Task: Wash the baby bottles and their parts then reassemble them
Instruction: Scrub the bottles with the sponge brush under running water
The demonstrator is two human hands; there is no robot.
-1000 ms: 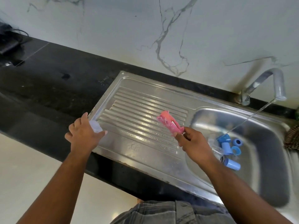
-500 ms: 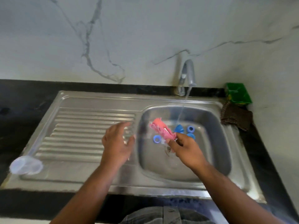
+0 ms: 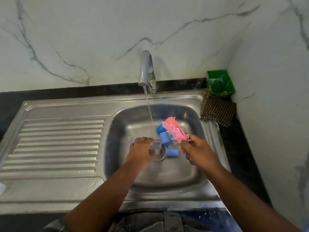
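My left hand [image 3: 142, 150] grips a clear bottle piece [image 3: 155, 147], blurred, with its round open end facing up, low in the sink [image 3: 123, 118] over the drain [image 3: 161, 155]. My right hand [image 3: 196, 152] holds the pink brush [image 3: 173, 129] by its lower end, head tilted up and away from me. Three blue parts lie on the basin floor: a blue cap [image 3: 160, 128] farthest back, a blue cylinder [image 3: 164, 138] just before it, and a second blue cylinder [image 3: 172, 153] on its side beside the drain.

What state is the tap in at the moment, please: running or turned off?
Running: a thin stream of water falls from the tap into the sink basin, landing beside the blue bottle parts.
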